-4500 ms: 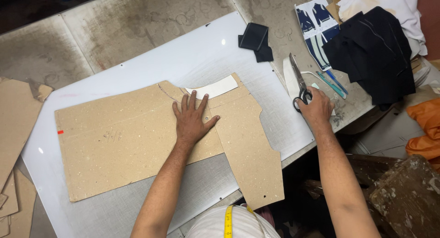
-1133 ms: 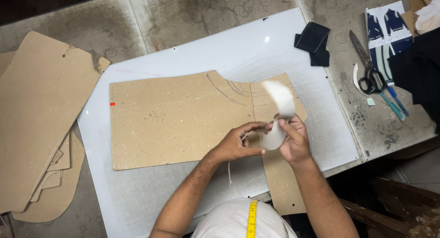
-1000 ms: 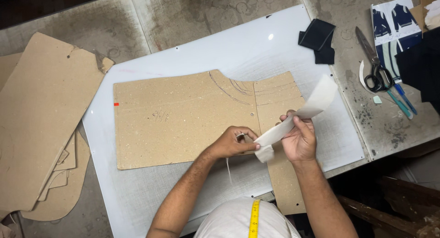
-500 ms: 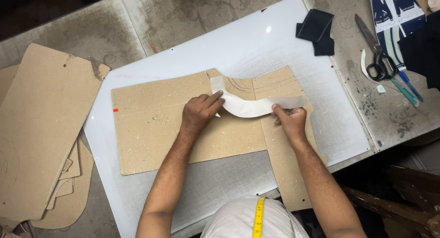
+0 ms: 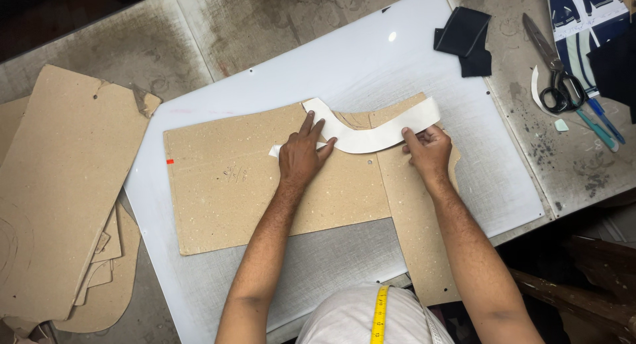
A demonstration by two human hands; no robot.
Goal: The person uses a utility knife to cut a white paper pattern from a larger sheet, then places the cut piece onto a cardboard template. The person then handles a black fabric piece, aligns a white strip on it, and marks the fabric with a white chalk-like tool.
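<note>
Fingers of both hands lie flat and spread, gripping nothing. In the head view, my left hand (image 5: 301,157) presses its fingertips on the left end of the curved white strip (image 5: 371,133), and my right hand (image 5: 428,152) pins the strip's right end with its fingertips.

Landmark: the large cardboard pattern (image 5: 265,185) on the white board (image 5: 371,59). The strip lies across the pattern's upper edge, bowing along the scooped cut-out there and touching the cardboard over its whole length. A narrower cardboard panel (image 5: 421,251) joins the pattern's right side and runs down toward me. Left of the pattern, off the board, lies a stack of spare cardboard pieces (image 5: 63,192). Up and right of the pattern sit dark fabric scraps (image 5: 465,39); further right, well apart, the scissors (image 5: 555,72) lie on the worn table (image 5: 265,19). A yellow tape measure (image 5: 379,314) hangs at my neck, below the pattern.

Judgement: the step in hand is seating the strip against the curved edge. The next move calls for matching the curves exactly and holding one end firm while the other is adjusted.
</note>
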